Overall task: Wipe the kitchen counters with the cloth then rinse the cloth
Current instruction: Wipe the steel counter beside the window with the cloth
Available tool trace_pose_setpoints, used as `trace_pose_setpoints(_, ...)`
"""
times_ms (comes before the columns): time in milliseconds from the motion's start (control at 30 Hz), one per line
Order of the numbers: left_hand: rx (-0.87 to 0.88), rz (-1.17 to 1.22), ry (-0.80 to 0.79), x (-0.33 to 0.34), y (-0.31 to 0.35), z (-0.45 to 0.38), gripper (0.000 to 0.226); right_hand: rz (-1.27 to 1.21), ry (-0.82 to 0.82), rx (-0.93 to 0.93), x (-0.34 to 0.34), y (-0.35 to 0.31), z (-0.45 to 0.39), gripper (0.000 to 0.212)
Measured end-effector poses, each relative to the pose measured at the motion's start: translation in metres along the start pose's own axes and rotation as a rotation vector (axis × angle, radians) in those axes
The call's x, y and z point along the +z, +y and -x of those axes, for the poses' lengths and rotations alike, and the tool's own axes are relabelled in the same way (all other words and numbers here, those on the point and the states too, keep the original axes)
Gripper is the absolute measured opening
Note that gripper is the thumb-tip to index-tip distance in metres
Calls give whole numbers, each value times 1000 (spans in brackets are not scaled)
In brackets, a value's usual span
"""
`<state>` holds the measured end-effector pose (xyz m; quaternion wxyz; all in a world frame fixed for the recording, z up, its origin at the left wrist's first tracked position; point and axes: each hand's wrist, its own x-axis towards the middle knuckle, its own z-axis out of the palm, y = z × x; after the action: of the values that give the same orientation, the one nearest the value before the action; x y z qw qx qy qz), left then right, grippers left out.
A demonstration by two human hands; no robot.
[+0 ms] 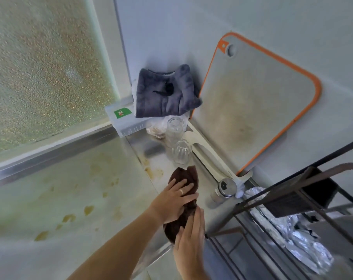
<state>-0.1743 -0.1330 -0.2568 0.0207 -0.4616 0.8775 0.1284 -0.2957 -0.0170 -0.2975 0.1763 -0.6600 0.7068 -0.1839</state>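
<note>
A dark brown cloth (186,175) lies bunched on the narrow stainless steel counter (158,158), which shows brown stains beside the cloth. My left hand (176,200), with a ring on one finger, presses down on the middle of the cloth, fingers laid over it. Against the cloth's near end rests my right hand (189,242), its fingers along the fabric at the counter's front edge. Both hands hide much of the cloth.
Two clear glasses (180,151) stand just beyond the cloth. Farther back are a grey towel (165,91) and a white box (121,117). An orange-rimmed cutting board (252,110) leans on the wall. A metal-lidded shaker (224,187), foil (293,231) and a dark metal rack (288,179) lie to the right.
</note>
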Motion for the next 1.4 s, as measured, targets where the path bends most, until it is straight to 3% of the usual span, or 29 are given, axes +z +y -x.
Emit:
trace_pose_setpoints(67, -20, -27, 6, 1, -1, -4, 58, 11, 38, 4, 4, -2, -3, 64)
trace_pose_setpoints(333, -280, 21, 19, -16, -32, 45, 54, 341, -83, -25, -6, -12, 1, 81)
trace_pose_setpoints(467, -324, 157, 89, -24, -41, 61, 53, 306, -95, -24, -10, -13, -1, 74)
trace_pose_setpoints(567, -244, 275, 222, -32, -29, 46, 57, 273, -34, -4, -6, -14, -3, 64)
trace_pose_setpoints(667, -16, 269, 171, -21, -4, 12, 56, 288, -3, -5, -3, -13, -3, 58)
trace_pose_setpoints(733, 22, 166, 132, 1, 2, -5, 51, 298, 2, -1, 0, -11, -5, 56)
trace_pose_setpoints(1000, -223, -17, 83, 3, -34, -13, 59, 319, -57, -13, 1, -8, -9, 62)
trace_pose_setpoints(1167, -451, -16, 57, -14, -74, 22, 54, 277, 2, 28, -2, -12, -13, 58)
trace_pose_setpoints(1267, -587, 53, 85, -22, -64, 36, 47, 254, 21, 53, -13, -24, -31, 44)
trace_pose_setpoints(1400, -659, 74, 148, -11, -30, 58, 52, 292, -38, 89, -12, -30, -61, 54)
